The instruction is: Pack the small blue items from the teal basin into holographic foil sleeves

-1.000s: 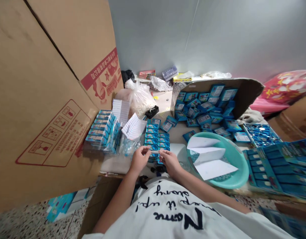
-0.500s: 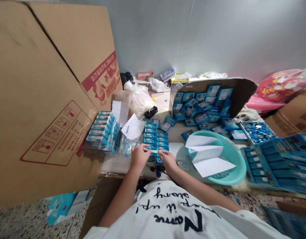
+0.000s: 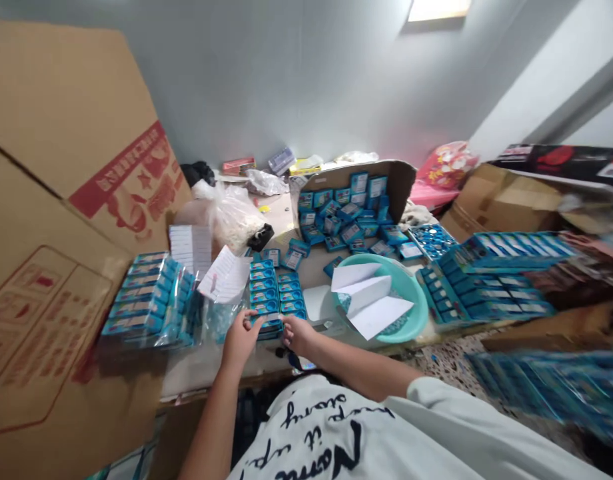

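Above the near end of two columns of small blue boxes (image 3: 264, 291), my left hand (image 3: 240, 339) and my right hand (image 3: 299, 335) are close together. A small, thin, pale shiny strip (image 3: 273, 319) stretches between their fingertips, each hand pinching one end. What the strip is cannot be made out. Just right of the boxes lies a clear flat plastic piece (image 3: 319, 303). Beyond it stands a turquoise basin (image 3: 420, 303) with folded white paper sheets (image 3: 381, 313) in it. Small dark objects (image 3: 281, 352) lie near my right hand at the table edge.
A large cardboard box (image 3: 51, 200) rises on the left beside wrapped blue boxes (image 3: 144, 293). Lined paper (image 3: 224, 275) and a bag of pale pieces (image 3: 236, 217) lie behind. An open carton (image 3: 405, 183) spills blue boxes; more stacked blue boxes (image 3: 501, 283) stand at right.
My view has swung to the right, so the tabletop things appear further left and more of the right side shows. Both hands still pinch the strip over the boxes.
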`<state>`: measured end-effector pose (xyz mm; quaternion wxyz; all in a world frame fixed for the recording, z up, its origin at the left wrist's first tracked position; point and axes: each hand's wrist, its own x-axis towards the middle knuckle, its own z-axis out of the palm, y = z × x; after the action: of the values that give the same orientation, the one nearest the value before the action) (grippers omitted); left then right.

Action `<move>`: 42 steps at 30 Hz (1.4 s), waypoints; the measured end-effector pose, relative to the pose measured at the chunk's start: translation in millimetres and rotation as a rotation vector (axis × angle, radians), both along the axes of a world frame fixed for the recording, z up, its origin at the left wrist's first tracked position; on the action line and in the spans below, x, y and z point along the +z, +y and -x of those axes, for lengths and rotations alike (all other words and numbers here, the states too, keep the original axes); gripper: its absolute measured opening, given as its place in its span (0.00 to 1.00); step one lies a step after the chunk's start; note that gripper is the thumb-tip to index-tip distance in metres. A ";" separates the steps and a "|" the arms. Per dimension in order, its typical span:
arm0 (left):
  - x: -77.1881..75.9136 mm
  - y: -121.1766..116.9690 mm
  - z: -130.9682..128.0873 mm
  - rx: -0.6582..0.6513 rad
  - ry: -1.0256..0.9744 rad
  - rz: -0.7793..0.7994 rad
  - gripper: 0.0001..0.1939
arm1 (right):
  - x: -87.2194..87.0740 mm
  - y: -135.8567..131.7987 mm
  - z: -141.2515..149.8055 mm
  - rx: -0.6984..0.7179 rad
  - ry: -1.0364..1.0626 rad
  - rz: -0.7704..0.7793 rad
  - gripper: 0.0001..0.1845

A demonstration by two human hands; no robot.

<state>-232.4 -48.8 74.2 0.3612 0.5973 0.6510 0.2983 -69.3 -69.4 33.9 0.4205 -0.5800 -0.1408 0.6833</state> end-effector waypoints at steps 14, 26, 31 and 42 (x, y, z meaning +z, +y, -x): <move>7.4 -36.4 -85.4 -0.101 -0.095 -0.351 0.09 | 30.6 -27.1 -161.1 -0.087 -0.628 -0.340 0.13; -39.1 61.0 -291.8 -0.240 -0.163 -0.113 0.25 | -0.1 -71.3 -338.6 1.000 -1.275 -0.558 0.30; -24.5 23.8 -303.9 -0.411 -0.114 -0.162 0.07 | -17.0 -59.4 -364.0 1.013 -1.231 -0.610 0.25; -14.5 -44.9 -309.4 -0.773 -0.076 -0.069 0.09 | -39.3 -61.3 -386.3 0.558 -1.354 -0.923 0.24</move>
<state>77.0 -93.6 59.8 0.4505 0.7989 0.3538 0.1836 317.0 -130.8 -5.4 0.2566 -0.5779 -0.7613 0.1436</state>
